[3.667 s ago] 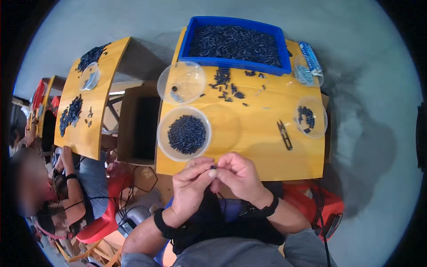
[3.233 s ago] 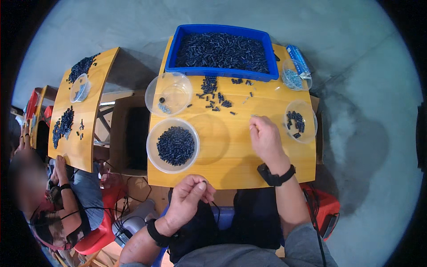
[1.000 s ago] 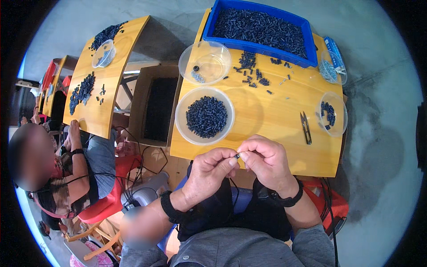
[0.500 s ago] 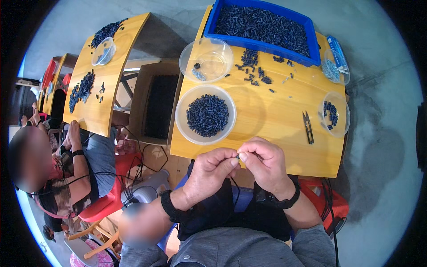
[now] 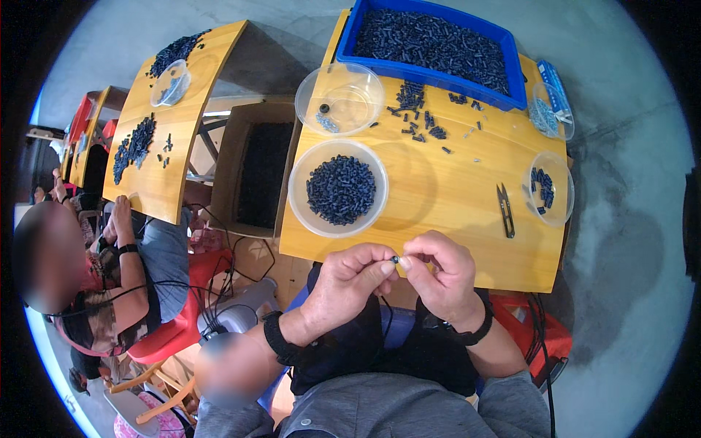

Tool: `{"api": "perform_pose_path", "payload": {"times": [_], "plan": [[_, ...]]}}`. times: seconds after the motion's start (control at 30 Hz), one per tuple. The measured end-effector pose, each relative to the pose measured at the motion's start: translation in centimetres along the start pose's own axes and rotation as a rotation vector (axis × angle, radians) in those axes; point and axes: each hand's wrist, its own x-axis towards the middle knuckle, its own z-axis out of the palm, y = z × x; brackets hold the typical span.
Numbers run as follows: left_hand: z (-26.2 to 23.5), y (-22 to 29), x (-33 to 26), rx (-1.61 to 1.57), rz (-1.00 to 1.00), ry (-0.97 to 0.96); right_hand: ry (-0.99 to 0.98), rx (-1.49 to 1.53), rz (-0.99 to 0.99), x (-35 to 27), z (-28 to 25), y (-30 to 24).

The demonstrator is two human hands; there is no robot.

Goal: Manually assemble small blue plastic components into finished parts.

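Between my thumb and forefinger, my left hand (image 5: 354, 277) pinches a small dark cylindrical piece (image 5: 395, 259) with a shiny end. My right hand (image 5: 440, 271) has its thumb and forefinger pinched right beside that piece; whether something tiny is in them is too small to tell. Both hands are held just over the front edge of the yellow table (image 5: 453, 190). Beyond my left hand stands a round white tub (image 5: 294, 193) full of similar dark pieces (image 5: 340, 190). Black thread snips (image 5: 505, 210) lie to the right, beyond my right hand.
At the back stands a blue tray (image 5: 438, 82) heaped with dark pieces, with loose ones (image 5: 437, 132) before it. Clear bowls (image 5: 358, 84) flank the work area. Left are a carton (image 5: 226, 164) and another table (image 5: 186, 109), where a person (image 5: 109, 277) sits.
My right fingertips have drawn slightly to the right, so the dark piece's end shows more plainly in my left fingers. The things on the table have stayed put.
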Motion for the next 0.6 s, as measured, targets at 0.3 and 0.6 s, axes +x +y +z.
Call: {"api": "perform_pose_path", "payload": {"times": [0.3,0.6], "plan": [[0.0,-0.3,0.0,-0.013,0.001,-0.022,-0.169,-0.117,-0.154,0.7,-0.9,0.0],[0.3,-0.7,-0.3,0.003,-0.059,0.009,-0.258,-0.283,-0.208,0.2,-1.3,-0.6]]}}
